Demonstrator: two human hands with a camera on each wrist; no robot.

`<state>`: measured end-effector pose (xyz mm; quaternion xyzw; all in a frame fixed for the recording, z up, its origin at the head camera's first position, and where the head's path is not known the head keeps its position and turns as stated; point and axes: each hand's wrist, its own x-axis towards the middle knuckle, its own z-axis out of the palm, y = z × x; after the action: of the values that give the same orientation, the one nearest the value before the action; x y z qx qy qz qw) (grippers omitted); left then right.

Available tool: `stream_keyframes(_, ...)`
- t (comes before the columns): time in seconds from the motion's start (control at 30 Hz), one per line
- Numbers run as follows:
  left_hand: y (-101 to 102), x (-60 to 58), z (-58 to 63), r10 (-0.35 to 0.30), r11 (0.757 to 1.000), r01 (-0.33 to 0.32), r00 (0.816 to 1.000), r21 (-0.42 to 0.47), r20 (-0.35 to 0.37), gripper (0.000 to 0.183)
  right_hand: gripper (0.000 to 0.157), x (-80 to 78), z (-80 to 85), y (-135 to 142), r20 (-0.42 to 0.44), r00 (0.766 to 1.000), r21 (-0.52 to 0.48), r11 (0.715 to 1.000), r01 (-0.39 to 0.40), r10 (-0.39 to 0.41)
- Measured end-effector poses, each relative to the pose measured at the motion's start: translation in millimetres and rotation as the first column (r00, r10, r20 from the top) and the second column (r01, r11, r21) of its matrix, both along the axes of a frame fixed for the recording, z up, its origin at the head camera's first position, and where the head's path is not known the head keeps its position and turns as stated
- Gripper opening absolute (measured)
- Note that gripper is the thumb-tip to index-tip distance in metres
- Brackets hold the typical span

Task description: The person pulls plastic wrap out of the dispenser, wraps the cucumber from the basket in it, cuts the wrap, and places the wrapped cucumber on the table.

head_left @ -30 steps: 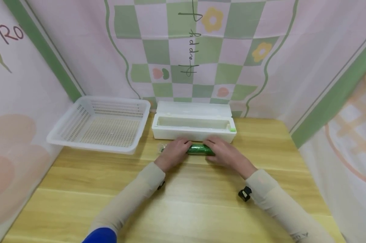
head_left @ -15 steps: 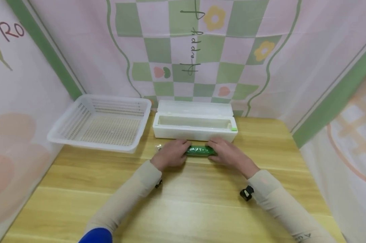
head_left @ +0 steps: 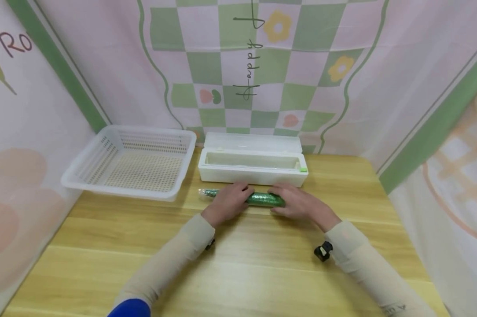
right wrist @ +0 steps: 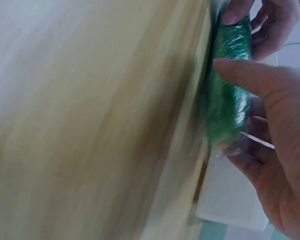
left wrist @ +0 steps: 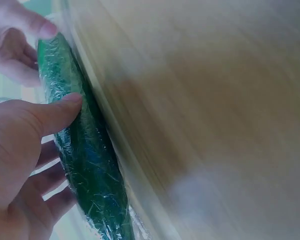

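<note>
A cucumber (head_left: 265, 199) wrapped in clear cling film lies crosswise just in front of a long white box, with loose film sticking out at its left end. My left hand (head_left: 229, 201) grips it left of its middle; in the left wrist view the thumb (left wrist: 65, 111) lies on top and the fingers go behind. My right hand (head_left: 299, 201) holds the right end between thumb and fingers. In the right wrist view the film at that end touches the fingers (right wrist: 247, 155). The white box (head_left: 254, 175) stands with its lid (head_left: 252, 143) raised at the back.
A white perforated plastic basket (head_left: 175, 176) stands at the back left of the wooden table (head_left: 238, 273). A small green tab (head_left: 303, 169) sits at the box's right end. Behind the table hangs a printed checked cloth (head_left: 238, 66).
My right hand has shifted slightly right. Over the last half second my left hand moves a little right along the cucumber, and more of its film-wrapped left end shows.
</note>
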<state>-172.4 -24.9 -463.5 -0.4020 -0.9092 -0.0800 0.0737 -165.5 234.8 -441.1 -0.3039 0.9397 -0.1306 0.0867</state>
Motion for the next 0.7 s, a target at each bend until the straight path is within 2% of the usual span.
stream_keyframes(0.1, -3, -0.3, 0.3, 0.0, 1.0, 0.001, 0.999, -0.029, 0.035, 0.034, 0.064, 2.6, -2.8, 6, -0.028, 1.0, -0.008, 1.0, 0.007, -0.007)
stream_keyframes(0.2, -6, 0.4, 1.5, -0.009, 0.999, 0.012, 0.996, -0.033, 0.086, 0.035, 0.055, 2.8, -5.6, 10, -0.041, 0.999, -0.032, 0.999, 0.004, -0.005)
stream_keyframes(0.3, -7, 1.2, 3.3, -0.011, 1.0, 0.013, 0.992, -0.017, 0.129, 0.039, 0.045, 1.3, -6.3, 12, -0.012, 1.0, -0.065, 0.998, 0.006, -0.006)
stream_keyframes(0.4, -7, 1.2, 4.3, 0.005, 1.0, -0.005, 0.988, -0.001, 0.153, 0.048, 0.042, -1.4, -6.9, 13, 0.05, 0.999, -0.096, 0.995, 0.026, -0.021)
stream_keyframes(0.53, -7, 0.3, 2.6, 0.016, 1.0, -0.019, 0.99, 0.025, 0.139, 0.052, 0.044, -4.0, -8.0, 15, 0.12, 0.992, -0.126, 0.99, 0.06, -0.045)
stream_keyframes(0.7, -9, -0.9, -2.0, 0.002, 1.0, -0.005, 0.995, 0.027, 0.097, 0.049, 0.043, -2.5, -5.5, 17, 0.133, 0.99, -0.15, 0.986, 0.076, -0.056)
